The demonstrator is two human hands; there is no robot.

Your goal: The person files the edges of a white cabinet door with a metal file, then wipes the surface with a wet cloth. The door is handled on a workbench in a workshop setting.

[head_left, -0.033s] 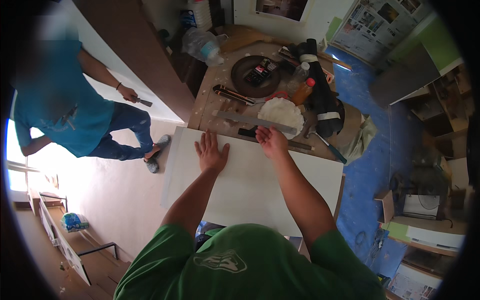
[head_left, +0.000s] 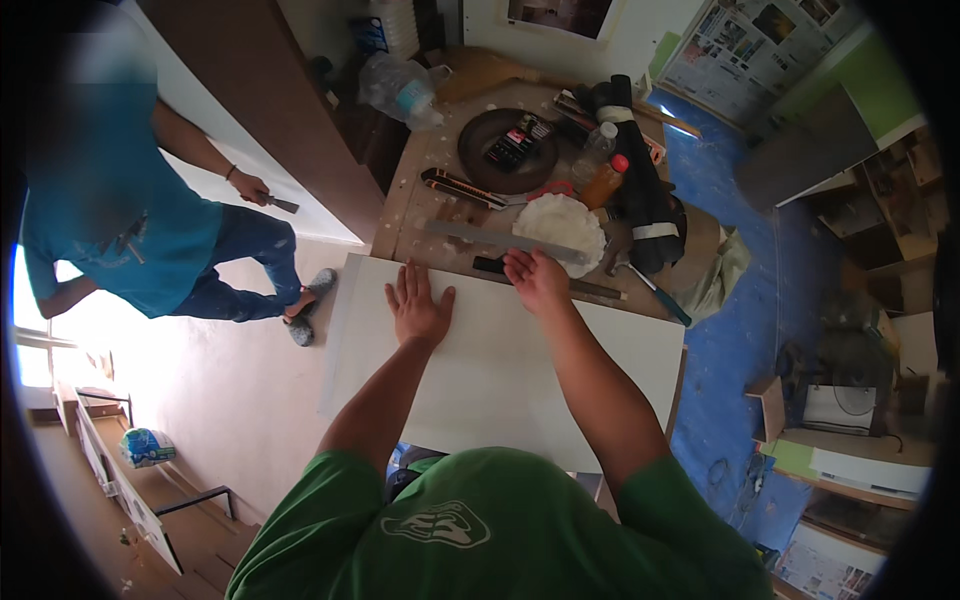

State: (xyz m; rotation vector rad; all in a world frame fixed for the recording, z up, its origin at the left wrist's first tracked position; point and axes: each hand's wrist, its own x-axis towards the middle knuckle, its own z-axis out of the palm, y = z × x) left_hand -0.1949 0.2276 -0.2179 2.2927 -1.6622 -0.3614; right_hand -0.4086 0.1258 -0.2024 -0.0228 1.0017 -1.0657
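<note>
My left hand (head_left: 418,312) lies flat, fingers spread, on a large white panel (head_left: 470,375) across the near part of the workbench. Near the panel's far edge, my right hand (head_left: 542,285) is turned palm up, its fingers loosely curled and apart, with nothing visible in it. Just beyond those fingertips lies a flat metal ruler (head_left: 470,233). A tool with a black handle (head_left: 488,265) shows beside the right fingers, partly hidden by them. Behind the ruler sits a round white, rough-rimmed piece (head_left: 562,222).
On the bench lie a utility knife (head_left: 462,187), a dark round plate (head_left: 475,150), a bottle of orange liquid (head_left: 607,181), a hammer (head_left: 655,295) and a long black roll (head_left: 645,180). At left stands a person in a blue shirt (head_left: 150,200), holding a scraper (head_left: 283,204).
The view has shifted very slightly. Both of my hands stay in about the same place on and over the panel.
</note>
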